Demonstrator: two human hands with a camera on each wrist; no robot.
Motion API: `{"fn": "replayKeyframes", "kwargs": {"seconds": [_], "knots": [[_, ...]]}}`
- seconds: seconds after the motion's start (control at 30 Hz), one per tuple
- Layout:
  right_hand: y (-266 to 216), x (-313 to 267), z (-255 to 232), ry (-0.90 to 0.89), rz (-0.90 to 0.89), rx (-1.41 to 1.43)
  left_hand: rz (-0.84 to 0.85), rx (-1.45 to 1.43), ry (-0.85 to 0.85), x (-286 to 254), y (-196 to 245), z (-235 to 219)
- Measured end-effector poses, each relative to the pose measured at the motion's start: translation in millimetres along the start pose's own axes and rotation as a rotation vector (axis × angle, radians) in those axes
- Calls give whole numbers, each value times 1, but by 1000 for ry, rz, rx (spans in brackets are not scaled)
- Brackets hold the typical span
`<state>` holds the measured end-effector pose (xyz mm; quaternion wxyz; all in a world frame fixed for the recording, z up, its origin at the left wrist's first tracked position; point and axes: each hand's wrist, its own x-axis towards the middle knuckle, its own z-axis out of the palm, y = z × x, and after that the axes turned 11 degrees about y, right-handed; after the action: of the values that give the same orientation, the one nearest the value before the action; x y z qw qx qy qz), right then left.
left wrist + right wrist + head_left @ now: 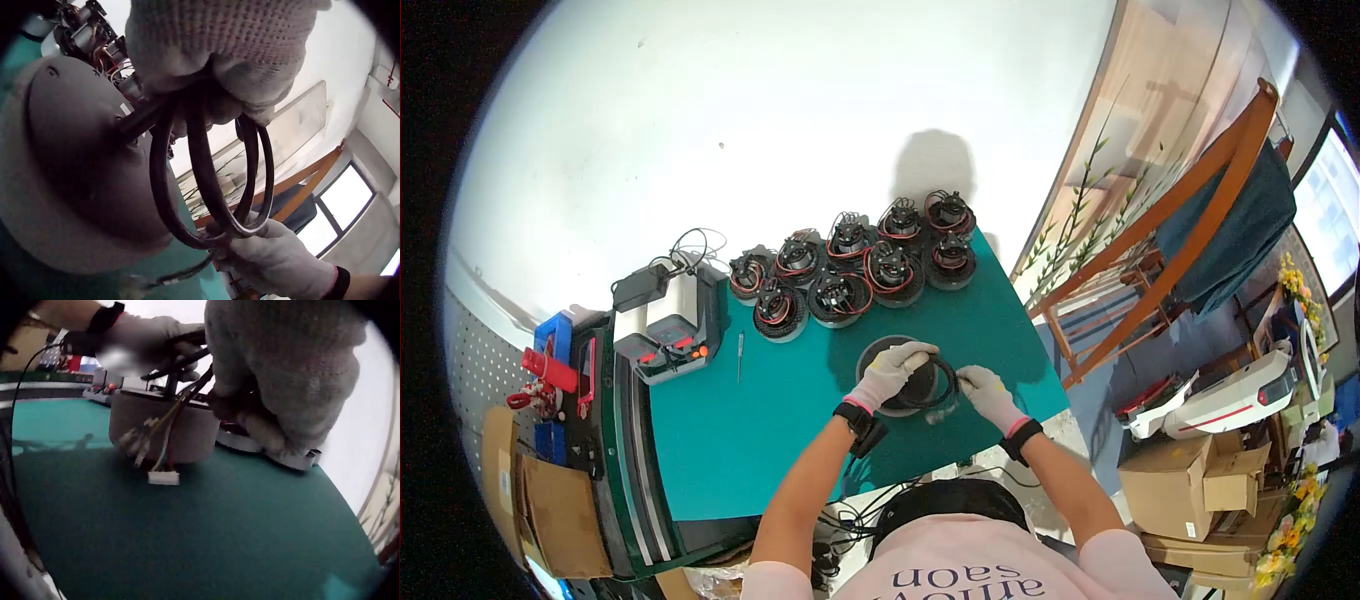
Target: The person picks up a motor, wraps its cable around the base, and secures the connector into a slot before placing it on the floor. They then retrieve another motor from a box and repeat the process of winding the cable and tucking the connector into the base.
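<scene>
My gloved left hand (890, 372) grips a black cable wound into several loops, over a round grey housing (69, 144). The coiled cable (201, 165) hangs below the fingers in the left wrist view, and its thick end meets the housing's dark face. To the right of the housing, my gloved right hand (992, 398) pinches the lower part of the loops near the cable's free end. From that end, thin coloured wires with a white connector plug (164, 478) dangle in front of the housing in the right wrist view.
Several round black units with red and black wires (840, 295) stand in rows along the table's back. A thin screwdriver (740, 357) lies left on the green mat (730, 440). Beyond it sits a grey-white device (665, 325) with cables. A wooden frame (1235, 180) stands right.
</scene>
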<state>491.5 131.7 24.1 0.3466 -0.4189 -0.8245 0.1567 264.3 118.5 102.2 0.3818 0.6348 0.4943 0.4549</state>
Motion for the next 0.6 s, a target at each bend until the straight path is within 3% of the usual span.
{"fn": "replayKeyframes", "kwargs": {"seconds": [0.07,0.1,0.17,0.27,0.4,0.5,0.53,0.6], "knots": [[-22,12,-1,144,425,249,-14,-26,15,0,-3,1],[-33,14,-9,145,423,249,-32,-57,32,-1,-5,2],[-60,16,-31,0,755,542,-74,-83,33,-1,-1,1],[-69,5,-40,-28,877,669,-95,-112,38,0,-1,1],[-57,-1,-34,-112,766,617,-73,-154,32,-1,-5,1],[-33,14,-17,221,225,78,-182,-224,23,-1,-2,-1],[-35,16,-13,228,224,78,-176,-221,19,-1,1,-1],[-45,20,2,292,530,471,-382,-301,129,-3,6,-2]]}}
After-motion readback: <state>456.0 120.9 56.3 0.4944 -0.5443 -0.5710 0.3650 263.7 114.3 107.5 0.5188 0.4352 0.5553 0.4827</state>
